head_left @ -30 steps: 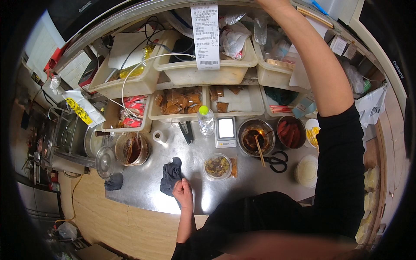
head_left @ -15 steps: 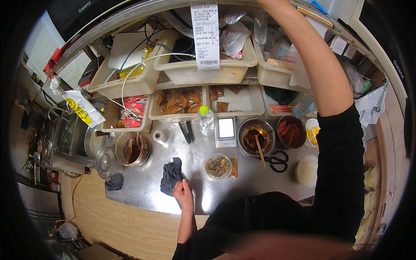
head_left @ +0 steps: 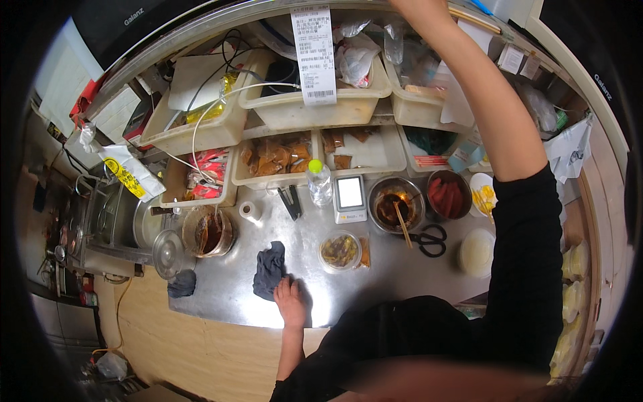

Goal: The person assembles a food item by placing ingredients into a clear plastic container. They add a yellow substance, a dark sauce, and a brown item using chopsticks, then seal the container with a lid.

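Note:
My left hand [head_left: 289,305] rests at the front edge of the metal counter, palm down with the fingers stretched out. Its fingertips lie beside the lower end of a crumpled dark grey cloth [head_left: 268,271]. Raised at the top of the view, my right hand [head_left: 420,15] reaches toward the upper shelf; its fingers are cut off by the picture's edge. A printed paper receipt [head_left: 313,57] hangs from that shelf, left of the right hand. On the counter ahead, a round clear tub of food [head_left: 339,251] stands by a small brown sachet [head_left: 365,252].
A bowl of dark sauce with chopsticks [head_left: 396,205], black-handled scissors [head_left: 431,240] and a pot of sausages [head_left: 449,195] stand at right. A scale [head_left: 350,199] and green-capped bottle [head_left: 319,182] are centre. Plastic bins [head_left: 315,112] line the shelves. A sauce tub [head_left: 209,231] sits left.
My left hand has gone from a loose fist to stretched fingers beside the cloth. The right arm stays raised, its hand slightly further left in view. The whole view has shifted a little.

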